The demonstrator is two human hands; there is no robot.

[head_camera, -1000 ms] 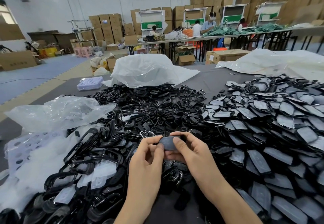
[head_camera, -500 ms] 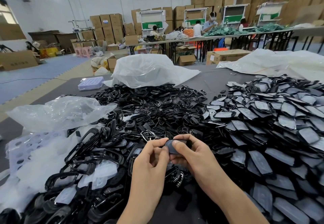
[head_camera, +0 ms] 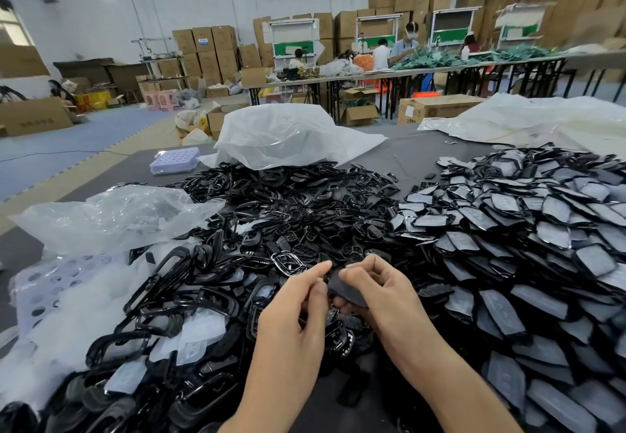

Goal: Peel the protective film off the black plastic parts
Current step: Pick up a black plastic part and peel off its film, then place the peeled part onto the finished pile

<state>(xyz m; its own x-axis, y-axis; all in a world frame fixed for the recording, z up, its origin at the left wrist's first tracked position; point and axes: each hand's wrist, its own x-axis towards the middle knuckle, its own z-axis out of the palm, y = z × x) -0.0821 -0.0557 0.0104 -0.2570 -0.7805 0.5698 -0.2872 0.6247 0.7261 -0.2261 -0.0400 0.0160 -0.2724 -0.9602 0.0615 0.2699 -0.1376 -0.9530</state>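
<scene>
Pinching a black part (head_camera: 350, 292) by its end, the left hand (head_camera: 294, 314) faces the right hand (head_camera: 381, 297) gripping it, near the worktop's (head_camera: 406, 159) front edge.

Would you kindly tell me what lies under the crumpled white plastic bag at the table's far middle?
Black plastic frames poke out beneath the near edge of the white plastic bag; anything deeper is covered.
</scene>
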